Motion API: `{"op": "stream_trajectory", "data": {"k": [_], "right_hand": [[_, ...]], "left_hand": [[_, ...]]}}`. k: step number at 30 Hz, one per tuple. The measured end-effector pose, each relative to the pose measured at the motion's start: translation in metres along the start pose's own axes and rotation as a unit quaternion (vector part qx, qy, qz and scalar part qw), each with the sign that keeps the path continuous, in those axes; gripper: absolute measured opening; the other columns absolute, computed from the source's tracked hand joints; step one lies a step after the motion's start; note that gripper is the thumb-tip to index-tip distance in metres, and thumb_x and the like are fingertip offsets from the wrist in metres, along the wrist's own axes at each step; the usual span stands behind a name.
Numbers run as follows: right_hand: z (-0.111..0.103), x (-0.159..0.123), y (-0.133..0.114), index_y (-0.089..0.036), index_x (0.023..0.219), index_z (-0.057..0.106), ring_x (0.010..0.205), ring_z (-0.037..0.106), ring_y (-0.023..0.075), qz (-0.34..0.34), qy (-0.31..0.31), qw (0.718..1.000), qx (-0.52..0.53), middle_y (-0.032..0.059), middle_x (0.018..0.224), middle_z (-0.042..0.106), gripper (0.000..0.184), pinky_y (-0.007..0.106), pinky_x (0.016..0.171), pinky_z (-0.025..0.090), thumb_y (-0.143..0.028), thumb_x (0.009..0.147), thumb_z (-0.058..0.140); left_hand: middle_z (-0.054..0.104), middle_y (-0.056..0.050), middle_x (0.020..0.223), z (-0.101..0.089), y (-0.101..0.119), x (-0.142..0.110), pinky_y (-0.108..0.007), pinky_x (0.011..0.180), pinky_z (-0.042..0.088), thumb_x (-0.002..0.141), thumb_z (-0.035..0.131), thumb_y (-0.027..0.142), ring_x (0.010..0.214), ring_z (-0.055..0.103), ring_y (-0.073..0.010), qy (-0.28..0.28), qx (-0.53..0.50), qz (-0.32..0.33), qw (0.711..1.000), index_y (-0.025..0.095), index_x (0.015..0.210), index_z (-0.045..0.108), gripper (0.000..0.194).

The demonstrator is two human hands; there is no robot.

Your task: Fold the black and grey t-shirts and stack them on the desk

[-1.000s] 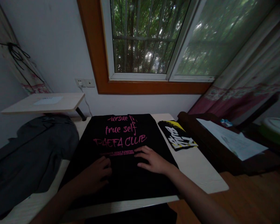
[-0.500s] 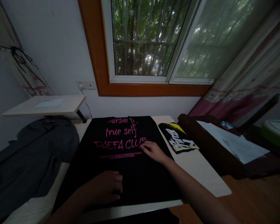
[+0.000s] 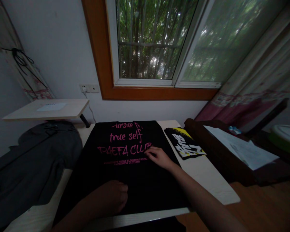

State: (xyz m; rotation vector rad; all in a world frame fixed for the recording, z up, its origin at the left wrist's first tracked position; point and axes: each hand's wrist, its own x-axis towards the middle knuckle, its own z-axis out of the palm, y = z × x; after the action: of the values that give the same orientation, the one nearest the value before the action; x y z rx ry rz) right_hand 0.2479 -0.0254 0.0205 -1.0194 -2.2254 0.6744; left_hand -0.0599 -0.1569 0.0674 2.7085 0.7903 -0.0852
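A black T-shirt [image 3: 149, 183] with pink lettering is spread flat across the table, its far end partly turned under or cut off at the top line of print. My left hand [image 3: 114, 197] is low on the shirt, left of its middle, with the fingers curled closed at the cloth; its fingertips are in shadow. Further up and to the right, my right hand [image 3: 159, 157] touches the shirt at the end of the large pink word, thumb and forefinger drawn together in a pinch. Any fold of cloth between the fingers is too dark to see.
A folded black, yellow and white garment [image 3: 185, 143] lies right of the shirt on the pale table [image 3: 214, 180]. Dark grey clothing [image 3: 38, 161] is heaped at left, below a small raised shelf [image 3: 48, 109]. Papers [image 3: 241, 148] rest on dark furniture at right.
My left hand has turned slightly and its fingers have drawn closer together. The right hand and the T-shirt look unmoved.
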Motion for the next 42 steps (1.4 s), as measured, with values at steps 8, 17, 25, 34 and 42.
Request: {"op": "stream_trajectory", "data": {"k": [8,17,25,34,42], "right_hand": [[-0.002,0.001,0.0,-0.023,0.105,0.075,0.091,0.069,0.0181,0.001,-0.01,1.0,0.0,0.0059,0.099,0.074,0.025,0.031,0.086,0.053,-0.034,0.101,0.053],[0.0,0.012,-0.008,-0.023,0.116,0.073,0.105,0.066,0.0206,-0.032,-0.009,0.996,-0.086,0.0078,0.109,0.073,0.027,0.038,0.098,0.052,-0.028,0.101,0.051],[0.052,0.074,-0.022,-0.016,0.152,0.047,0.147,0.039,0.029,0.024,0.015,0.975,-0.22,0.0141,0.159,0.043,0.057,0.048,0.123,0.029,-0.041,0.101,0.051],[0.069,0.094,-0.011,-0.015,0.153,0.045,0.153,0.028,0.0282,0.096,0.013,0.962,-0.255,0.0137,0.163,0.035,0.062,0.05,0.125,0.02,-0.051,0.103,0.043],[-0.02,0.036,0.02,-0.02,0.13,0.061,0.114,0.063,0.0241,0.127,0.095,0.953,-0.26,0.0115,0.134,0.06,0.036,0.045,0.096,0.055,-0.039,0.1,0.06]], "left_hand": [[0.067,0.002,0.082,0.015,-0.008,-0.004,-0.023,0.061,0.045,0.08,0.062,0.01,0.07,0.061,-0.0106,-0.005,-0.124,0.02,0.992,0.022,0.077,0.065,0.013],[0.071,-0.001,0.101,-0.019,-0.036,-0.012,-0.026,0.084,0.052,0.093,0.059,0.023,0.093,0.067,-0.0129,0.074,-0.244,-0.013,0.967,0.024,0.097,0.07,0.012],[0.041,-0.012,0.162,-0.008,-0.14,0.048,-0.054,0.122,0.029,0.1,0.046,0.044,0.153,0.029,-0.031,0.257,0.032,-0.29,0.922,0.018,0.149,0.048,0.056],[0.04,-0.014,0.161,0.012,-0.172,0.053,-0.057,0.122,0.024,0.102,0.034,0.044,0.15,0.035,-0.0312,0.266,0.119,-0.406,0.866,0.017,0.152,0.045,0.059],[0.041,-0.015,0.161,0.026,-0.207,-0.015,-0.049,0.122,0.026,0.1,0.031,0.046,0.152,0.032,-0.0299,0.233,0.145,-0.467,0.841,0.011,0.151,0.046,0.063]]}}
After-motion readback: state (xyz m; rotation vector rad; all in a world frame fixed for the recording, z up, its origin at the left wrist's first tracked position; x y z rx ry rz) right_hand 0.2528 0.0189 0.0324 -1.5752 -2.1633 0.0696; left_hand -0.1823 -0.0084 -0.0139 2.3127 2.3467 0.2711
